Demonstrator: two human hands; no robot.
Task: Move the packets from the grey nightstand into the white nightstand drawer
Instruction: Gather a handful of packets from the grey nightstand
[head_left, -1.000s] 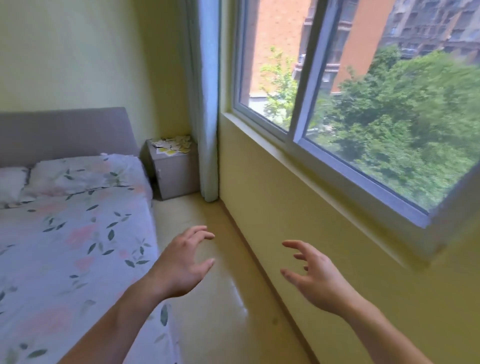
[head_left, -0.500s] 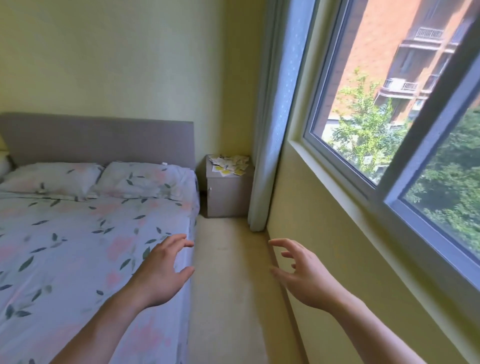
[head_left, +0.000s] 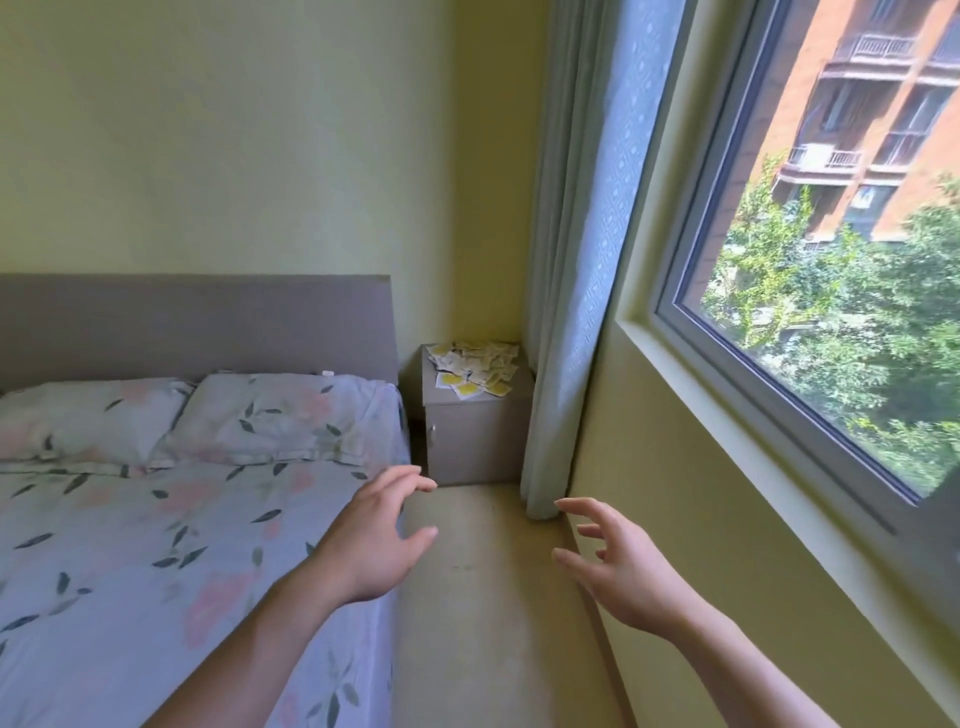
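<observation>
Left hand (head_left: 371, 545), lower centre of frame: fingers spread and loosely bent, holding nothing, raised over the edge of the floral-print bed (head_left: 156, 545). Right hand (head_left: 621, 564), lower right of centre: fingers spread, holding nothing, raised beside the yellow wall below the window (head_left: 831, 260). Small white-and-yellow paper packets (head_left: 474, 368) lie heaped on the grey box-shaped nightstand (head_left: 475, 439), centre frame, between the bed and pale blue curtain (head_left: 571, 312). Both hands are well apart from it.
</observation>
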